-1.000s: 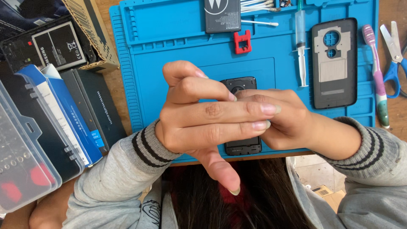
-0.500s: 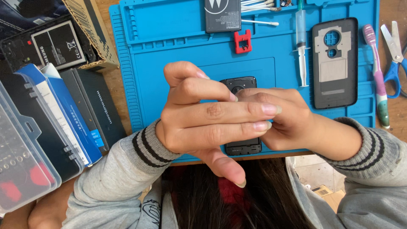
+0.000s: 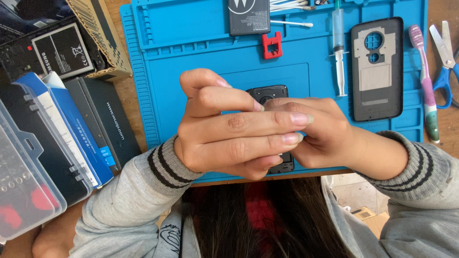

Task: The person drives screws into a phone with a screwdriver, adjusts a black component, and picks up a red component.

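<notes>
A: Head view, surface first: bright blue silicone repair mat (image 3: pixel 191 48) on a brown wooden bench (image 3: pixel 129 91). On the mat, far side: black flat battery (image 3: pixel 248 16), small red plastic clip (image 3: pixel 272 45), clear syringe (image 3: pixel 339 48), black phone back cover w/ cutouts (image 3: pixel 377 69). Pink-and-green toothbrush (image 3: pixel 424 81) at the mat's right edge, blue-handled scissors (image 3: pixel 444 62) beyond it on the wood.

B: Left side?

A: Cardboard box (image 3: pixel 98 36), dark slim boxes (image 3: pixel 103 119), clear plastic parts case (image 3: pixel 24 181).

B: Hands?

A: Left hand (image 3: pixel 229 129) curled, fingers laid across the black phone body (image 3: pixel 267 93); right hand (image 3: pixel 320 134) closed on it from the other side. Both grip it, above the mat's near-centre.

B: Vs. 1 s ago?

A: Grip and phone in the same spot; left thumb, which pointed down below the hand, is now tucked in.

B: Hard to see?

A: Most of the phone is covered; only top end and a bottom corner show. Right fingertips hidden behind left fingers. Battery and cotton swabs (image 3: pixel 287 7) cut by top edge.
</notes>
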